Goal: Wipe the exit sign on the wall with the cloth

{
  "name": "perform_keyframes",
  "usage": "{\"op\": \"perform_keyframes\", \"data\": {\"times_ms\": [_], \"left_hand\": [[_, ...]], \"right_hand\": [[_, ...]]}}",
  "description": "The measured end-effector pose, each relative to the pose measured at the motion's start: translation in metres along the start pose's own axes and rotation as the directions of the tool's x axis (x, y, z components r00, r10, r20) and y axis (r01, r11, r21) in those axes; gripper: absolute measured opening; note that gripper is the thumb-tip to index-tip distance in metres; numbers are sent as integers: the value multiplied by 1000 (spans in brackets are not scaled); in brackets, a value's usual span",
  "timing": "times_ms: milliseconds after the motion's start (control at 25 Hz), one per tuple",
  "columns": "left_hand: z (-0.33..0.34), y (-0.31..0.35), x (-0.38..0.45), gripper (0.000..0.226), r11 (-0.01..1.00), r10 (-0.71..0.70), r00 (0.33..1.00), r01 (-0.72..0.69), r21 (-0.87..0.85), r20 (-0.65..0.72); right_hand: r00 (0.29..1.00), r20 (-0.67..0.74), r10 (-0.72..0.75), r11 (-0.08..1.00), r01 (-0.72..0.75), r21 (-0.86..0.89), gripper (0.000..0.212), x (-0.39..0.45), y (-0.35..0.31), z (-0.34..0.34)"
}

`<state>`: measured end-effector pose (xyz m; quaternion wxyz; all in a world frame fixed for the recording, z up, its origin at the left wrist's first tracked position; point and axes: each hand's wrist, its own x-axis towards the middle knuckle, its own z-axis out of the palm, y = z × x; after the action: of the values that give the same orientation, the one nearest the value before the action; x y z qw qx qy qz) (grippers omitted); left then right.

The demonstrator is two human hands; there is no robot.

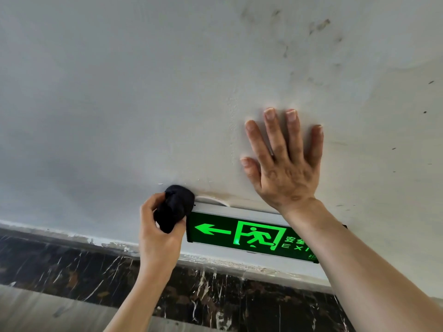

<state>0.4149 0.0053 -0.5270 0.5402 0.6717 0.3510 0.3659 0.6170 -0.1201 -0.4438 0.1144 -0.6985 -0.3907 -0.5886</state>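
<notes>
A green lit exit sign (239, 232) with a left arrow and running figure hangs low on the grey wall (119, 104). My left hand (158, 231) grips a bunched black cloth (176, 207), pressed against the sign's upper left corner. My right hand (285, 161) lies flat on the wall just above the sign, fingers spread, holding nothing. My right forearm hides the sign's right end.
A dark marble skirting band (72, 271) with white veins runs below the wall. Grey floor (36, 312) shows at the lower left. Dark smudges (318, 27) mark the wall at the upper right. A white round fitting (213, 200) sits behind the sign's top.
</notes>
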Motion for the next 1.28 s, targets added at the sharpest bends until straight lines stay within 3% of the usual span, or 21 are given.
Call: {"op": "perform_keyframes", "data": {"times_ms": [200,280,400,600,760,1160,1280], "left_hand": [[2,-10,-2,70,999,11,999,-13,52,42],[2,-13,-2,75,999,-40,998,39,33,44],[2,-22,0,62,989,-125,992,127,-73,27],[6,-56,6,69,951,-289,957,290,-105,20],[10,-85,8,53,921,-386,922,387,-42,43],[10,-118,7,48,890,-448,891,438,127,72],[9,-128,0,43,826,-554,825,529,195,112]], "right_hand": [[1000,-4,6,1000,-6,10,66,0,0,2],[1000,-1,10,1000,-10,9,66,0,0,3],[1000,3,15,1000,-15,8,63,1,-1,3],[1000,-2,18,1000,-18,8,64,0,-1,3],[1000,-27,4,1000,-5,-15,62,1,-2,5],[999,-33,7,999,-8,-32,61,1,-3,5],[999,-43,9,1000,-10,-23,61,1,-2,6]]}}
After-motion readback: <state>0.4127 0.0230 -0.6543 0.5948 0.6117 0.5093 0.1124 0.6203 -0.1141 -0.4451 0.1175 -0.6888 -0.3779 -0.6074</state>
